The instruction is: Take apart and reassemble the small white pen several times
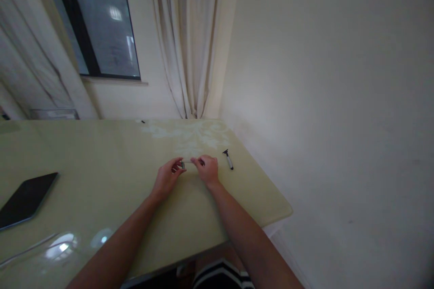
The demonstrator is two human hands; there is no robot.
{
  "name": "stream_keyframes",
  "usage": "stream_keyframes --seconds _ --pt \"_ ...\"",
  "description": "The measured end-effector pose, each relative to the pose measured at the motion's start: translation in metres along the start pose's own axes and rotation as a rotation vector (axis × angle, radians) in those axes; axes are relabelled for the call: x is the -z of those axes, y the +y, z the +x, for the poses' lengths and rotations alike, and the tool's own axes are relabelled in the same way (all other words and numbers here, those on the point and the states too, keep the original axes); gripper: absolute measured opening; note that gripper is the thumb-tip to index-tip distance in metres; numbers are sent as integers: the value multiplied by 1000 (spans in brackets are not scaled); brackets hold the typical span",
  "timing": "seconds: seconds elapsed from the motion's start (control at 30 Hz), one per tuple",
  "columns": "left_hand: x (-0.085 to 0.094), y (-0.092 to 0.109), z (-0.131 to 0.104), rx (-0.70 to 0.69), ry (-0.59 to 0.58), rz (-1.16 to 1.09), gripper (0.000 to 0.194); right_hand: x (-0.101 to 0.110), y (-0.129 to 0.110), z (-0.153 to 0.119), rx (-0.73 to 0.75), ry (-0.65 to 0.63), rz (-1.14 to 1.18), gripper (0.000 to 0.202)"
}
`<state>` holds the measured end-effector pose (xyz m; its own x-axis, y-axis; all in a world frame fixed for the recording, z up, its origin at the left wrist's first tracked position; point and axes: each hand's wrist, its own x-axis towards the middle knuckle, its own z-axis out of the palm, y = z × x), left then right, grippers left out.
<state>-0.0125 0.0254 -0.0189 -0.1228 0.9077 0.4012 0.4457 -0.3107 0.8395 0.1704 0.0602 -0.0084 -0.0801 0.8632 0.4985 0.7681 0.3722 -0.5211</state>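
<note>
My left hand (168, 176) pinches the dark-edged head of a small object that looks like a razor (183, 165), held just above the table. From that head a thin pale handle runs right into the fingers of my right hand (206, 170), which are closed on its end. The fingers hide part of both ends. Beside my right hand, a second razor (229, 160) with a black head and a grey handle lies on the pale, glossy table (111, 158).
A dark tablet (27, 198) lies at the left of the table, with a white cable (27, 251) nearer to me. One tiny black piece (143, 122) sits by the back edge. The wall (325, 113) rises along the right side; curtains (190, 40) hang behind.
</note>
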Motion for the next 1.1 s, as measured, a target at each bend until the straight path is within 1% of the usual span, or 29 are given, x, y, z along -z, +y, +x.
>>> stream_keyframes --seconds 0.13,0.23,0.33,0.47,0.57,0.67,0.8,0.9,1.0,1.1 --pt "1 0 0 12 -20 -5 44 -2 0 -1 -5 45 -8 53" --pt "1 0 0 19 -7 -24 44 -2 0 -1 34 10 3 53" --pt "1 0 0 23 -12 -41 44 -2 1 -1 -23 52 -11 52" --pt "-1 -1 -1 19 -15 -48 43 -2 0 -1 49 -16 5 51" --pt "-2 -1 0 22 -4 -46 43 -2 0 -1 4 40 -20 49" --pt "-2 -2 0 22 6 -56 43 -2 1 -1 37 4 8 48" --pt "-2 -4 0 32 8 -57 44 -2 2 0 -42 50 -2 48" --pt "-3 -3 0 47 -3 -43 46 -3 2 0 46 -11 25 48" --pt "-2 -2 0 52 -14 -43 46 -4 1 -1 22 30 -3 50" --pt "-1 -1 0 51 -4 -55 46 -4 1 -1 63 -6 5 52"
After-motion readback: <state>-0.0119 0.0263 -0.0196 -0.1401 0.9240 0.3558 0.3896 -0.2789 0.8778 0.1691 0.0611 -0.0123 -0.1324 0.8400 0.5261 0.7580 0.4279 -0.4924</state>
